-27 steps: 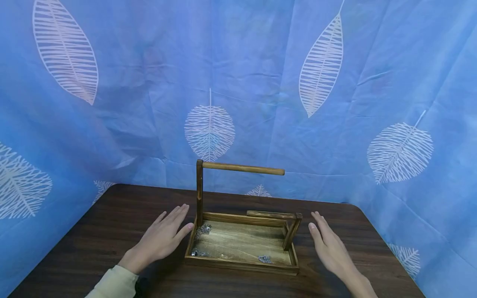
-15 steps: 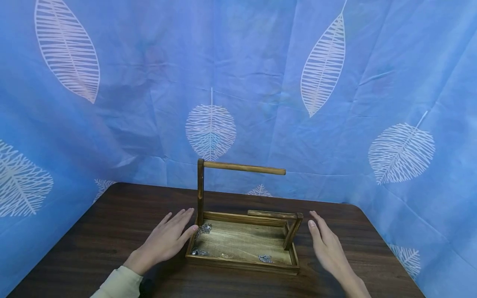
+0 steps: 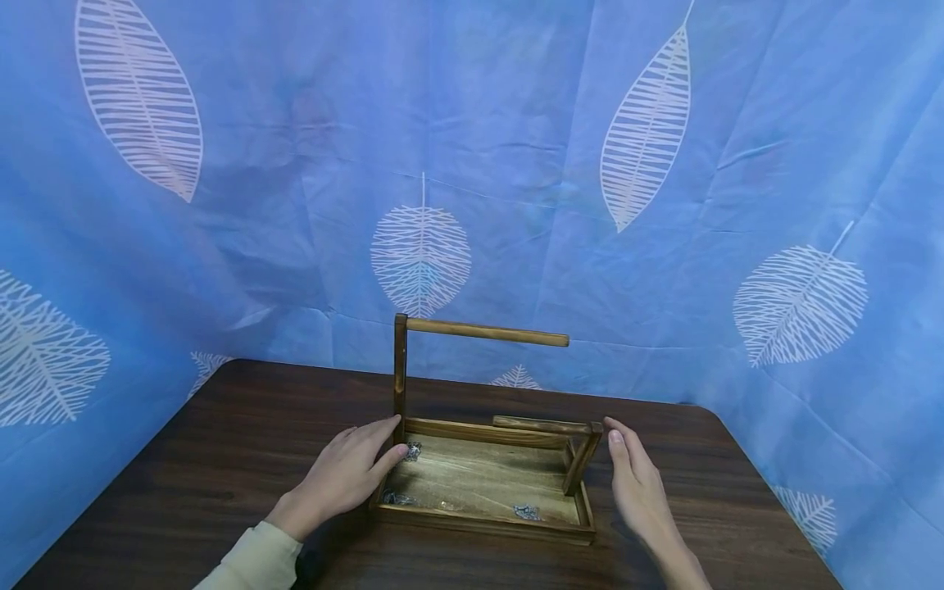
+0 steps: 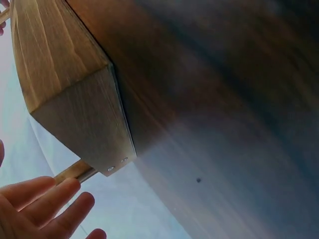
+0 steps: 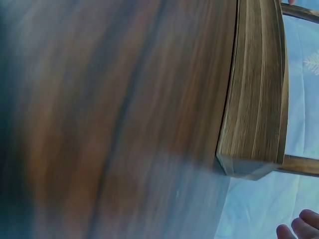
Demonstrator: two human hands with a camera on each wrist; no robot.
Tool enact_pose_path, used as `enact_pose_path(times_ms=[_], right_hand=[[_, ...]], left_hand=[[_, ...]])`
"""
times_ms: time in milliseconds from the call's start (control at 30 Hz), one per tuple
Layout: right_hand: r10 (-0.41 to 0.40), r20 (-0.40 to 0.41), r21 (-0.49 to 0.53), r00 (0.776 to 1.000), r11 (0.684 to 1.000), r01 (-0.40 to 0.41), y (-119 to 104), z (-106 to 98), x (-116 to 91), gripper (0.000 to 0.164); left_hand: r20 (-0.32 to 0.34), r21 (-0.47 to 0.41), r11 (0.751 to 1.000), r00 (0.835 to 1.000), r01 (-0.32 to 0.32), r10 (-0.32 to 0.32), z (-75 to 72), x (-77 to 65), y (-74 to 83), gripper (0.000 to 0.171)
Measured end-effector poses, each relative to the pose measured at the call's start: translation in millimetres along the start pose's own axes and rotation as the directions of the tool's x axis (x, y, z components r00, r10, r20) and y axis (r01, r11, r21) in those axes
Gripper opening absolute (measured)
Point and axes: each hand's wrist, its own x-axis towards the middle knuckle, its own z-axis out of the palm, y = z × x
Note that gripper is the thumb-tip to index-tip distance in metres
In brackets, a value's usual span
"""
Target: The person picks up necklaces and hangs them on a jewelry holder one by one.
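Observation:
A shallow brown wooden tray (image 3: 479, 524) sits on the table. From its left end rises a tall post (image 3: 400, 360) with a long round bar (image 3: 487, 332) reaching right; at its right end a shorter post (image 3: 583, 459) leans, its bar (image 3: 542, 424) pointing left. My left hand (image 3: 347, 471) is at the tray's left end, fingertips right at the tall post, thumb over the rim. Beside the shorter post, my right hand (image 3: 637, 483) is held with fingers extended and grips nothing. In the left wrist view, fingers (image 4: 60, 209) spread near a wooden bar.
Small clusters of shiny metal pieces (image 3: 526, 512) lie inside the tray, some at the left partly behind the left thumb. The dark wood table (image 3: 221, 459) has rounded far corners. A blue curtain (image 3: 516, 164) with white leaf prints hangs behind it.
My left hand has moved right and reached the tray's left end and post. My right hand has come slightly left, closer to the shorter post. The tray stays in place.

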Motion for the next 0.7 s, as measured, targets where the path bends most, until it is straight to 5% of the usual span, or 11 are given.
enact_pose_path(times_ms=[700], right_hand=[[0.120, 0.005, 0.259, 0.993, 0.959, -0.117, -9.6, 27.2, 3.9, 0.066]], left_hand=[[-0.015, -0.002, 1.000, 1.000, 0.002, -0.002, 15.7, 16.9, 7.6, 0.048]])
